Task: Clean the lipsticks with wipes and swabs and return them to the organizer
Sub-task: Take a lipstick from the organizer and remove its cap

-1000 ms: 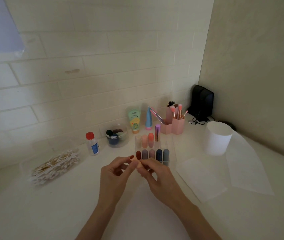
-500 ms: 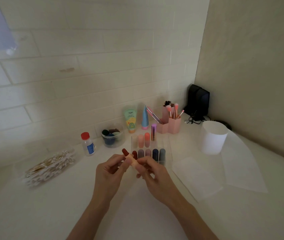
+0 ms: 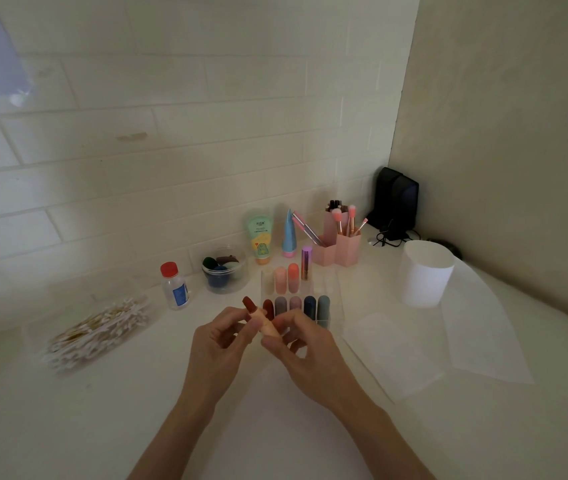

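Pinching one lipstick (image 3: 258, 315) between both hands, just in front of the organizer (image 3: 335, 297) and raised off the counter: left hand (image 3: 220, 344) curled round the upper part below the bared dark-red tip, right hand (image 3: 305, 351) curled round the peach barrel lower down. Looks like the start of cleaning this one, with the tip exposed and neither wipe nor swab taken up yet. Cap not spotted anywhere

Probably calls next for freeing one hand, steadying the tube in the other, then reaching right for a wipe (image 3: 393, 348) or left for the swabs (image 3: 92, 330); best done lightly, to avoid smearing or snapping the soft tip

Counting: one lipstick in hand; five capped ones in the organizer's front row; two plain in the back row, peach and orange, plus a paler shape beside them too faint to call; one metallic purple tube (image 3: 306, 263) just behind. Two wipes lying flat at right, near one white tub (image 3: 426, 275). One clear box of swabs, too many to count. One red-capped bottle (image 3: 174, 285)
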Demonstrator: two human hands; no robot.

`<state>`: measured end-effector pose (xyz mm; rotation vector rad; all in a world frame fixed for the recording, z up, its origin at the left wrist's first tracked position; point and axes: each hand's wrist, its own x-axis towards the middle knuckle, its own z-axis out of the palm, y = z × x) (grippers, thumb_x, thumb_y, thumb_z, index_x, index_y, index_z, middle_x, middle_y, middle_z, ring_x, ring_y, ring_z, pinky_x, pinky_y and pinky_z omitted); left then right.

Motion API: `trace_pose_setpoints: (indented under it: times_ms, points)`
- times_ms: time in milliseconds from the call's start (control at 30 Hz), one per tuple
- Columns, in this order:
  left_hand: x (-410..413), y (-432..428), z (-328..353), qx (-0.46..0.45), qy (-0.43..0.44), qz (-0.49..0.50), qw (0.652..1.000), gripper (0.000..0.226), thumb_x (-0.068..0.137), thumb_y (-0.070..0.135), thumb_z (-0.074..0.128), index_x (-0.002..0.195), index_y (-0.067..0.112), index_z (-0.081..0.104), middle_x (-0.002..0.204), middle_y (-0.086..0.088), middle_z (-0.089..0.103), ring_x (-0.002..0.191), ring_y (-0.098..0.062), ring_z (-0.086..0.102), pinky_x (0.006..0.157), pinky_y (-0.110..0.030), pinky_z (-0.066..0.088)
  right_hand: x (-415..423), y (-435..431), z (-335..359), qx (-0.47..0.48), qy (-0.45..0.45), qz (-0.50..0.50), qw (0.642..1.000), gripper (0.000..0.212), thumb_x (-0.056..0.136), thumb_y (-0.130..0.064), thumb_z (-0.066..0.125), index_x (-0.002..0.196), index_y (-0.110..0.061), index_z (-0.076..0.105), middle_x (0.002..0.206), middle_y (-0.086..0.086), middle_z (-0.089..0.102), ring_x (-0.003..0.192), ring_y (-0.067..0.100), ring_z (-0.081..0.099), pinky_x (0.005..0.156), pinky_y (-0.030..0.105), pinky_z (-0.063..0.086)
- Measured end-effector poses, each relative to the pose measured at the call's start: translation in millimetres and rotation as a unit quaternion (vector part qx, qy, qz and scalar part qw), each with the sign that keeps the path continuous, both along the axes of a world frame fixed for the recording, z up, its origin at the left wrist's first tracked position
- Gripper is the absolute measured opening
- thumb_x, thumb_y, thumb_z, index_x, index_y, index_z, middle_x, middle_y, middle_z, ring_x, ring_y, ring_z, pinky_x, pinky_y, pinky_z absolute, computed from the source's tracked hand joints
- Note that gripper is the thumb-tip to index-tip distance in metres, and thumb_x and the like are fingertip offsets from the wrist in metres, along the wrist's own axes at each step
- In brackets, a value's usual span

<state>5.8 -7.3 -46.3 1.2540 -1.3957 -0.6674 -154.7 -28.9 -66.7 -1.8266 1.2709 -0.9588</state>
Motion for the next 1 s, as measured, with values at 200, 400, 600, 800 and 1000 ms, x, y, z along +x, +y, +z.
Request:
trace_pose_setpoints:
  times_ms: [200, 400, 600, 800, 1000]
  points:
    - [7.4, -6.3, -5.4, -0.01, -0.056, -0.005, 0.998, 0.028, 0.084, 0.038, 0.065, 0.1, 0.019, 0.077, 0.089, 0.01, 0.071, 0.084, -0.012, 0.066, 0.07, -0.018, 0.052, -2.3, -0.6, -1.4, -0.062, 0.013, -0.007, 0.998, 0.029, 0.091, -0.05, 0.07, 0.107, -0.026, 0.067, 0.098, -0.016, 0.067, 0.087, 0.008, 0.063, 0.079, 0.02, 0.054]
    - [12.5, -10.5, -14.5, -0.003, -0.123, -0.009, 0.992, 0.027, 0.081, 0.047, 0.065, 0.098, 0.028, 0.076, 0.089, 0.015, 0.069, 0.087, -0.008, 0.065, 0.064, -0.016, 0.048, 0.8, -3.0, -6.1, -0.091, 0.065, -0.025, 0.993, 0.026, 0.09, -0.05, 0.071, 0.106, -0.03, 0.071, 0.085, -0.021, 0.065, 0.075, 0.004, 0.062, 0.074, 0.012, 0.051]
    - [14.9, -6.6, -19.5, 0.004, -0.15, -0.001, 0.989, 0.03, 0.077, 0.048, 0.067, 0.105, 0.038, 0.067, 0.1, 0.014, 0.063, 0.085, -0.003, 0.065, 0.067, -0.013, 0.05, 11.2, -4.2, -11.5, -0.101, 0.095, -0.051, 0.989, 0.029, 0.09, -0.05, 0.071, 0.107, -0.026, 0.071, 0.093, -0.011, 0.075, 0.07, 0.001, 0.059, 0.082, 0.019, 0.056]
    - [23.7, -2.7, -26.2, -0.013, -0.138, 0.043, 0.989, 0.018, 0.095, 0.026, 0.064, 0.11, 0.034, 0.068, 0.096, 0.01, 0.066, 0.073, -0.009, 0.065, 0.065, -0.013, 0.05, 16.4, -7.1, -11.6, -0.082, 0.133, -0.07, 0.985, 0.029, 0.093, -0.048, 0.068, 0.112, -0.026, 0.068, 0.101, -0.012, 0.074, 0.083, 0.003, 0.065, 0.086, 0.013, 0.049]
    - [26.6, -0.2, -29.7, -0.028, -0.122, 0.067, 0.99, 0.02, 0.1, 0.015, 0.058, 0.105, 0.027, 0.072, 0.084, 0.012, 0.067, 0.071, -0.014, 0.064, 0.063, -0.013, 0.048, 17.0, -9.2, -16.6, -0.088, 0.128, -0.08, 0.985, 0.025, 0.092, -0.044, 0.07, 0.109, -0.024, 0.069, 0.097, -0.011, 0.074, 0.075, 0.001, 0.059, 0.083, 0.008, 0.046]
